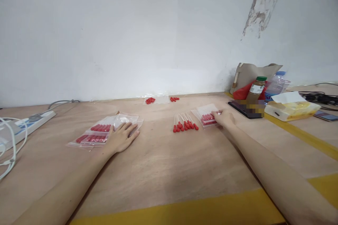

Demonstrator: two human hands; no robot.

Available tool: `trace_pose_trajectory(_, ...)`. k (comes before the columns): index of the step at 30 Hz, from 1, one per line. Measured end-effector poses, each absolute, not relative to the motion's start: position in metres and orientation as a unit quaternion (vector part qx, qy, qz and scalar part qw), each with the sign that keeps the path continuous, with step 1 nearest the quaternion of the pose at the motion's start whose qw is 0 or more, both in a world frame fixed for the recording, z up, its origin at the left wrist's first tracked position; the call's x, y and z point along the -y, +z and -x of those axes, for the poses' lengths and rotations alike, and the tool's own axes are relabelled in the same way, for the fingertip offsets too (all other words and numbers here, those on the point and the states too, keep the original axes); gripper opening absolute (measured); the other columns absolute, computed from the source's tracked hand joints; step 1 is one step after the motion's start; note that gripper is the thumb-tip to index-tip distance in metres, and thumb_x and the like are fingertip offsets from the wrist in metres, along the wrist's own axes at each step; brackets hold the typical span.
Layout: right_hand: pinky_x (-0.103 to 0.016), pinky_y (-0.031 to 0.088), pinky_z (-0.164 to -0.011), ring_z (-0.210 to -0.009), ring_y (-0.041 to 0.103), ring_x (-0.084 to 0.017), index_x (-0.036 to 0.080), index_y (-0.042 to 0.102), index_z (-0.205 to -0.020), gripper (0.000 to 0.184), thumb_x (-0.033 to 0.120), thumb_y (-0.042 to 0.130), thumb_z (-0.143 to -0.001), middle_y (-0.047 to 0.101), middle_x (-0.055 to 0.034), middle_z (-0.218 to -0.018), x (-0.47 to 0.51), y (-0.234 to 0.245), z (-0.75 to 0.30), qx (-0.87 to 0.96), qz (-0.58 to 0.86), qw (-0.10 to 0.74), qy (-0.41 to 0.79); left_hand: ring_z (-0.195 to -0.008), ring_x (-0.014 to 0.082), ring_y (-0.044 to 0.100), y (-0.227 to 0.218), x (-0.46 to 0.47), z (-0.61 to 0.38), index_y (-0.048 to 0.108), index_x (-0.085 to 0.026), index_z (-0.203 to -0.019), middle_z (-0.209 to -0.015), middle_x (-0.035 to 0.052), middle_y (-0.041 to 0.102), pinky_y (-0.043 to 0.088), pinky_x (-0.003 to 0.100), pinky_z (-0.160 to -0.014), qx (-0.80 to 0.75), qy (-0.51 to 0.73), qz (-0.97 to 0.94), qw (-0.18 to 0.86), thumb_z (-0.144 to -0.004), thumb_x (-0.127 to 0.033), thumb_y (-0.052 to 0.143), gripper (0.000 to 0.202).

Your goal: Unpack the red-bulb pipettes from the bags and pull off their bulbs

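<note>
My left hand point(121, 137) lies flat with its fingers spread on clear zip bags point(137, 122) at the left. Beside it, overlapping zip bags hold rows of red-tipped pieces point(100, 127). At the right, my right hand point(224, 117) pinches the right edge of a zip bag point(207, 109) with red tips inside; part of that bag is behind the fingers. Between the hands lies a fanned bunch of pale wooden sticks with red bulb-shaped tips point(185, 125), touched by neither hand.
Small piles of loose red pieces point(150, 101) lie near the wall on clear plastic. A white power strip point(26, 128) with cables is at the left. On the right stand a bottle with a green cap point(256, 89), a beige bag point(253, 74), a tissue pack point(290, 110) and a phone point(326, 115).
</note>
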State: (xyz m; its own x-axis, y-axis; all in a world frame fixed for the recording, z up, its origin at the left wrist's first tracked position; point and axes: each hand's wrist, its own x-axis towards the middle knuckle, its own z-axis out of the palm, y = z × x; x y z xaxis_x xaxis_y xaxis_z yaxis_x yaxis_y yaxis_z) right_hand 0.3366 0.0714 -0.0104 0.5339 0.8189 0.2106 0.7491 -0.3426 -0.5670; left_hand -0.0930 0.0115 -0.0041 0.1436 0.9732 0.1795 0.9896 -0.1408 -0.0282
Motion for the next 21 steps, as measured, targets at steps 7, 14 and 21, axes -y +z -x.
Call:
trace_pose_trajectory(7, -0.032, 0.046, -0.074, -0.081, 0.060, -0.020, 0.017, 0.051, -0.086, 0.036, 0.050, 0.053, -0.071, 0.063, -0.0102, -0.089, -0.054, 0.010, -0.293, 0.514, 0.563, 0.642, 0.081, -0.126, 0.0312, 0.029, -0.007, -0.012, 0.093, 0.042, -0.025, -0.127, -0.134, 0.0112, 0.040, 0.015, 0.063, -0.095, 0.662, -0.092, 0.735, 0.113, -0.085, -0.056, 0.024, 0.055)
trace_pose_trajectory(14, -0.035, 0.050, -0.075, -0.083, 0.063, -0.019, 0.021, 0.051, -0.081, 0.041, 0.047, 0.071, -0.058, 0.066, -0.0032, -0.086, -0.006, 0.001, -0.215, 0.602, 0.327, 0.464, 0.561, -0.128, 0.0250, 0.027, 0.003, 0.004, 0.084, 0.048, -0.023, -0.121, -0.132, 0.0090, 0.042, 0.008, 0.052, -0.105, 0.576, -0.238, 0.753, 0.208, -0.089, -0.040, 0.031, 0.040)
trace_pose_trajectory(21, -0.028, 0.049, -0.067, -0.069, 0.062, -0.013, 0.017, 0.052, -0.083, 0.045, 0.038, 0.077, -0.052, 0.064, 0.0008, -0.075, 0.014, -0.017, -0.187, 0.626, 0.309, 0.342, 0.630, -0.129, 0.0208, 0.028, 0.014, 0.041, 0.041, 0.034, -0.024, -0.132, -0.141, 0.0056, 0.030, 0.028, 0.036, -0.105, 0.356, -0.199, 0.910, -0.068, -0.089, -0.035, 0.039, 0.045)
